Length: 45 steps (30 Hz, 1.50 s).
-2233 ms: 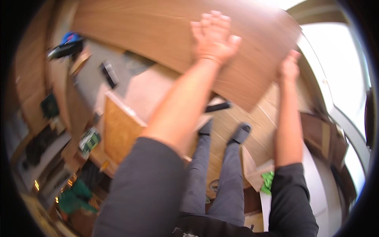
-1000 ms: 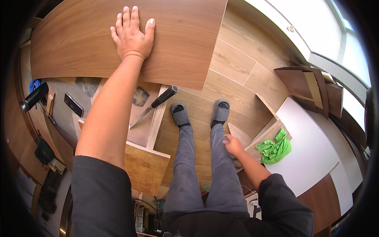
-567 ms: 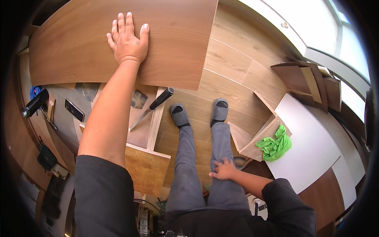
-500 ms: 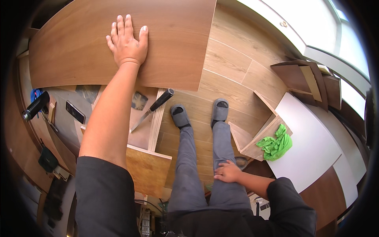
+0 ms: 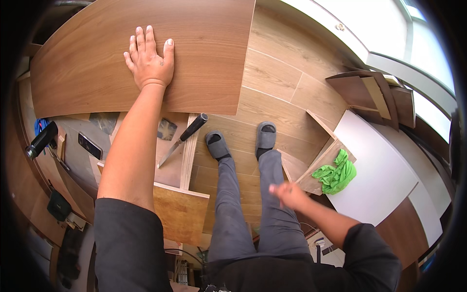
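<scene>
My left hand (image 5: 150,61) lies flat, fingers spread, on a large brown wood-grain panel (image 5: 204,73). Nothing is gripped in it. Below the panel's near edge, a black-handled tool with a narrow metal blade (image 5: 184,138) rests on the workbench (image 5: 188,163), close to my left forearm. Above my right thigh hangs my right hand (image 5: 290,194), off the cloth of the grey trousers (image 5: 272,170). Motion smears its fingers, and I can make out no object in it.
A phone (image 5: 90,146) and a black cylinder (image 5: 41,141) lie at the left. On the right, a green cloth (image 5: 337,174) drapes over an open wooden box (image 5: 323,168), beside a white board (image 5: 374,180). Brown board offcuts (image 5: 372,97) lean by the window. My slippered feet stand on plank flooring (image 5: 272,68).
My right hand has lifted off my right thigh and moved slightly up and right. My left hand stays flat on the panel. The whole view has shifted a little.
</scene>
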Motion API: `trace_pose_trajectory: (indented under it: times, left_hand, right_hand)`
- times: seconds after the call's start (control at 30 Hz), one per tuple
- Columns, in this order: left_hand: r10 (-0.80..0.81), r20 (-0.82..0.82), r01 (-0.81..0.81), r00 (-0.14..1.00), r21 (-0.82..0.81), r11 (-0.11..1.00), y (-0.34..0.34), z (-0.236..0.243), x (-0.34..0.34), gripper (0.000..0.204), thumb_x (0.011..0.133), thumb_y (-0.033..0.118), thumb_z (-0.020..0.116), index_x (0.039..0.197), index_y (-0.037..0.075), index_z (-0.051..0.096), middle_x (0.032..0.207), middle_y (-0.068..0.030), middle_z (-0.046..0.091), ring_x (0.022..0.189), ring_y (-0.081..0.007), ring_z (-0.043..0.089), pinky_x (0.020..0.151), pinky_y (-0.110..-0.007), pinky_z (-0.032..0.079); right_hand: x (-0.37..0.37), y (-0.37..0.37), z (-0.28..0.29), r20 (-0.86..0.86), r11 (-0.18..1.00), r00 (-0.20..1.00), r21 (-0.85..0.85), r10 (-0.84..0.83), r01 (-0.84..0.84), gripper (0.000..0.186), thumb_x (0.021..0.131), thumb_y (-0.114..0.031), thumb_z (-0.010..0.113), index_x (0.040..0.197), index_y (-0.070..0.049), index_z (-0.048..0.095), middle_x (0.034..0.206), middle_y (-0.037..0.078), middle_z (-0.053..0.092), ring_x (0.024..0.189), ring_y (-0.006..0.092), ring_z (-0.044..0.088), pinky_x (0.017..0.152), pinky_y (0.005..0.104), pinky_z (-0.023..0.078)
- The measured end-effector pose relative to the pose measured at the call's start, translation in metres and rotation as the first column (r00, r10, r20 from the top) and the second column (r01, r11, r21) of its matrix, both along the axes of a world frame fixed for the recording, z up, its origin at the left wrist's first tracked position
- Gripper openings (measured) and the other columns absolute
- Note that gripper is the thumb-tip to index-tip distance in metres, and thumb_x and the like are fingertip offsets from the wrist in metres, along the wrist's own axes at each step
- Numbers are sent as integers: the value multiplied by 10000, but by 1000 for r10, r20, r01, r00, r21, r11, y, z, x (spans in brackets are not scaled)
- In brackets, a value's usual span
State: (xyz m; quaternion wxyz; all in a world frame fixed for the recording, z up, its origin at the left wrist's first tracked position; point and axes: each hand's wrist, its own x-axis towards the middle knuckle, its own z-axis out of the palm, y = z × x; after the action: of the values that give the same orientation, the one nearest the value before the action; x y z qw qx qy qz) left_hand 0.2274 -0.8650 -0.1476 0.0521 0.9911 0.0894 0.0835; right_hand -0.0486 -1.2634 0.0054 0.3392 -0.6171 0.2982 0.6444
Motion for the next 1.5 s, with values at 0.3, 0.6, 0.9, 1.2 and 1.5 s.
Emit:
trace_pose_trajectory:
  times: [0.3, 0.6, 0.9, 1.2, 1.5]
  left_hand:
    - [26, -28, -26, 999, 4, 1000, 0, -2, 2, 714, 975, 600, 442, 1576, 226, 345, 1670, -34, 259, 1541, -255, 203, 1253, -513, 79]
    - [-9, 19, 9, 1000, -11, 1000, -3, 2, 1, 681, 979, 526, 494, 1548, 162, 405, 1637, -104, 324, 1521, -293, 249, 1233, -537, 115]
    - [24, -34, -25, 999, -39, 999, 0, 0, 1, 711, 981, 597, 441, 1581, 230, 338, 1675, -40, 253, 1544, -263, 195, 1253, -519, 67]
    - [22, -36, -23, 999, -21, 1000, 0, 0, 1, 707, 983, 590, 448, 1580, 228, 340, 1675, -44, 253, 1543, -271, 198, 1252, -521, 71]
    - [5, -11, -5, 1000, -5, 1000, 0, -2, 2, 717, 979, 608, 440, 1579, 228, 342, 1671, -42, 263, 1539, -269, 206, 1254, -518, 76]
  right_hand:
    - [122, 89, -102, 970, 884, 58, -192, 238, -426, 633, 960, -242, 617, 1528, -67, 400, 1594, 176, 367, 1480, 456, 293, 1177, 563, 287]
    - [129, 127, -134, 956, 928, 54, -263, 287, -264, 690, 1029, -398, 504, 1599, -85, 273, 1659, 173, 245, 1502, 448, 251, 1190, 587, 235]
    - [185, 158, -148, 997, 1000, 74, -7, 7, 8, 681, 1059, -320, 462, 1596, -1, 191, 1638, 264, 223, 1514, 433, 236, 1206, 521, 254]
    - [241, 162, -154, 1000, 997, 12, 26, -27, 78, 704, 1064, -317, 445, 1578, 63, 149, 1620, 293, 237, 1513, 424, 241, 1218, 448, 267]
    - [391, 140, -174, 825, 862, 317, 347, -468, 369, 694, 1081, -489, 343, 1383, 112, 513, 1445, 291, 525, 1381, 347, 483, 1111, 425, 380]
